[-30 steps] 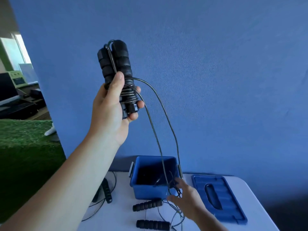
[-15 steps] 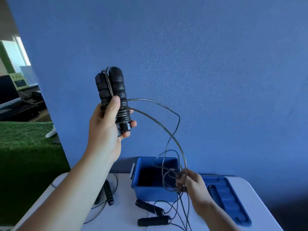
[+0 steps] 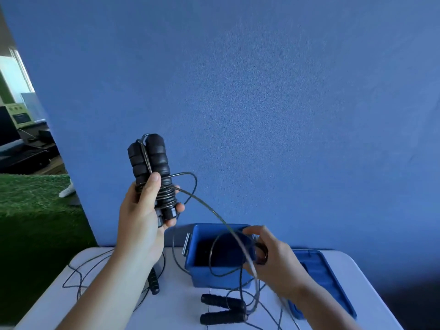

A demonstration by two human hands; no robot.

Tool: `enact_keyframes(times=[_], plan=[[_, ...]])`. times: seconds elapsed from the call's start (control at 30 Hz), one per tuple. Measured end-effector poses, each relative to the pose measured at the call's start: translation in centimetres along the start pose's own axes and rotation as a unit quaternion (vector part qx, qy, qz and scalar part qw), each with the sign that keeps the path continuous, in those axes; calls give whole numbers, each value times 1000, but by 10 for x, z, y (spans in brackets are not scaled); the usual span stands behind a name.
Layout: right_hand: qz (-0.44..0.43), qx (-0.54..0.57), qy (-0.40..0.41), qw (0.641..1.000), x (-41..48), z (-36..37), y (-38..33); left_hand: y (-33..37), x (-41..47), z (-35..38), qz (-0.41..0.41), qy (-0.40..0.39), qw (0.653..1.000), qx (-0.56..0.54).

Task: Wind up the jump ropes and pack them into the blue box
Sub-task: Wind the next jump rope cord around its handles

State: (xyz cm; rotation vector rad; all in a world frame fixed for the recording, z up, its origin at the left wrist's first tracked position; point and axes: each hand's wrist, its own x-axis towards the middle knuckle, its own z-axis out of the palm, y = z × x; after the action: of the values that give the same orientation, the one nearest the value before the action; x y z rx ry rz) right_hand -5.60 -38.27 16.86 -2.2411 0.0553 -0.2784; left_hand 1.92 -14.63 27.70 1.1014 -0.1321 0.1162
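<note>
My left hand (image 3: 142, 220) grips two black foam jump-rope handles (image 3: 152, 160) held upright together, with several turns of thin dark cord wound round their lower part. The loose cord (image 3: 209, 208) arcs down to my right hand (image 3: 273, 260), which pinches it in loops just above the open blue box (image 3: 214, 275). Two more black handles (image 3: 222, 309) lie on the white table (image 3: 181, 303) in front of the box. Another black handle (image 3: 153, 281) lies left of the box, partly behind my left forearm.
The blue box lid (image 3: 326, 277) lies flat to the right of the box, partly under my right wrist. Loose cord (image 3: 78, 275) trails over the table's left side. A blue wall stands right behind the table. Green turf (image 3: 33, 210) lies to the left.
My left hand has come down with the handle bundle. My right hand has risen from the table to the box's rim, gathering the cord into loops.
</note>
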Motion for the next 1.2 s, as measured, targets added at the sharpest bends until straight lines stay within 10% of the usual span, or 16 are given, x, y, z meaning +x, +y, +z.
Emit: enact_keyframes(times=[0.33, 0.53, 0.9, 1.1, 1.2], plan=[[11, -8, 124, 992, -7, -16, -17, -1, -3, -7, 7, -6, 1000, 7], [75, 294, 112, 946, -4, -27, -25, 0, -1, -5, 10, -3, 1000, 7], [67, 441, 148, 883, -7, -45, -6, 12, 9, -8, 31, 27, 999, -12], [25, 55, 59, 996, -17, -55, -19, 17, 13, -3, 36, 17, 999, -8], [55, -212, -92, 971, -22, -59, -38, 22, 14, 1, 32, -3, 999, 2]])
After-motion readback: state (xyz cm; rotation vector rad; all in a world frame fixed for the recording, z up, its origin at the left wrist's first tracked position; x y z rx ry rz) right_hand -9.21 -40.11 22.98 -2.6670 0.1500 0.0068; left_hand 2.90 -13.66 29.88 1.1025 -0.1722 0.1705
